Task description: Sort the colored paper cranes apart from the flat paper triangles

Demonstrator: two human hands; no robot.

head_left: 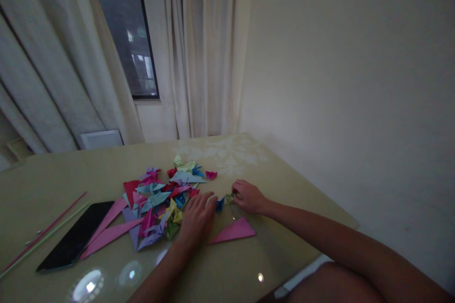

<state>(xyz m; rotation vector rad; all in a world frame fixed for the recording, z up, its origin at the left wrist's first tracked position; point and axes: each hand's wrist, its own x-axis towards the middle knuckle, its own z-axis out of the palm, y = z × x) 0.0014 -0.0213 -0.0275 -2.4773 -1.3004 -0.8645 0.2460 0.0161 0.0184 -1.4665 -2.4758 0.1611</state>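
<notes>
On the glossy table, my right hand (249, 196) is closed, its thumb and fingertips pinching a small yellow-green origami piece (229, 197). My left hand (197, 218) rests at the right side of a pile of folded paper pieces, fingers slightly bent and apart. A small blue origami piece (220, 205) lies right by its thumb side; whether they touch is unclear. The colourful origami pile (152, 194) holds pink, red, purple, teal, blue and yellow pieces, several looking like cranes. In front of my hands lies a flat pink folded paper (234, 231).
Left of the pile are a black phone (76, 236), long pink folded strips (110, 236), and two thin sticks, one pink (46, 229) and one green (48, 237). A magenta piece (211, 175) sits behind. A wall (355, 104) borders the table's right; curtains (206, 57) hang behind.
</notes>
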